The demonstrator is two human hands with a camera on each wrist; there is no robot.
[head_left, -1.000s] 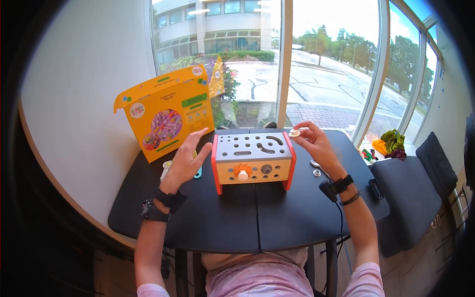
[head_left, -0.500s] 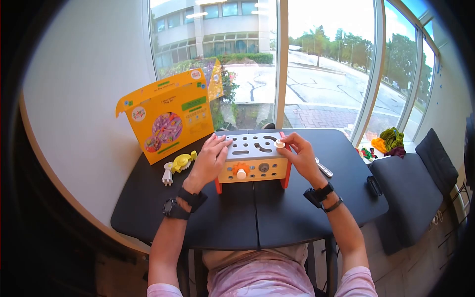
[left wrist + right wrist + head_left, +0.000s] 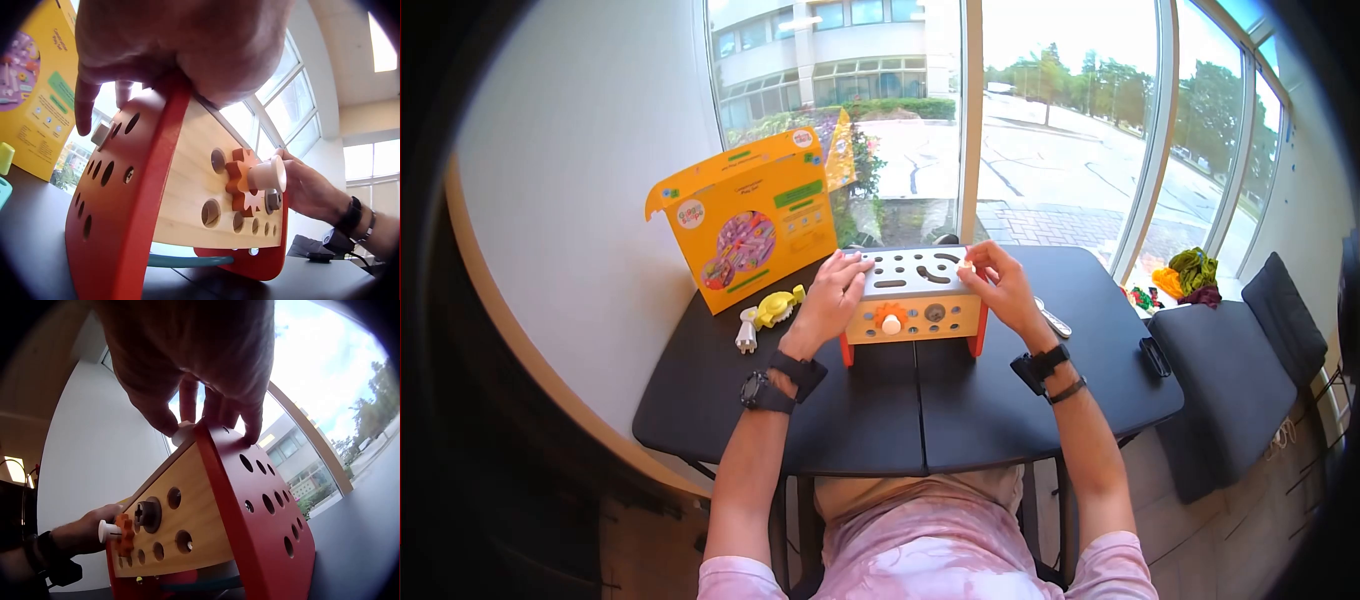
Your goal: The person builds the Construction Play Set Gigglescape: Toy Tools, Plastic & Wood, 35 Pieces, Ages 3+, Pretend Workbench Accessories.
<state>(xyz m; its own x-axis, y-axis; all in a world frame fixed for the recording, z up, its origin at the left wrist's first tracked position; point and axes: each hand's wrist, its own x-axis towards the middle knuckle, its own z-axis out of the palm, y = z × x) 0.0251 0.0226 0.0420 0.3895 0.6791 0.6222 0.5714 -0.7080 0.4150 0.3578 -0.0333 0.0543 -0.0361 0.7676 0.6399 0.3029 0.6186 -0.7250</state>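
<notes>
A wooden toy workbench with a grey holed top (image 3: 908, 294) and red side panels (image 3: 228, 487) stands on the table. Over its top left end rests my left hand (image 3: 828, 302), fingers spread along the edge and the red side (image 3: 134, 194). My right hand (image 3: 1005, 292) pinches a small cream piece (image 3: 966, 266) against the top right corner; the right wrist view shows this piece (image 3: 182, 434) partly hidden by fingers. On the front are an orange gear (image 3: 239, 181) with a white peg (image 3: 269, 175) and a grey bolt (image 3: 149, 514).
A yellow box (image 3: 750, 220) stands at the back left. Before it lie a yellow toothed piece (image 3: 776, 308) and a white piece (image 3: 747, 330). Right of the bench is a pale tool (image 3: 1054, 318); a black object (image 3: 1155, 357) lies near the table's right edge, beside a chair (image 3: 1235, 370).
My left hand has come from beside the bench onto its top left end. My right hand has brought the cream piece leftward to the top right corner.
</notes>
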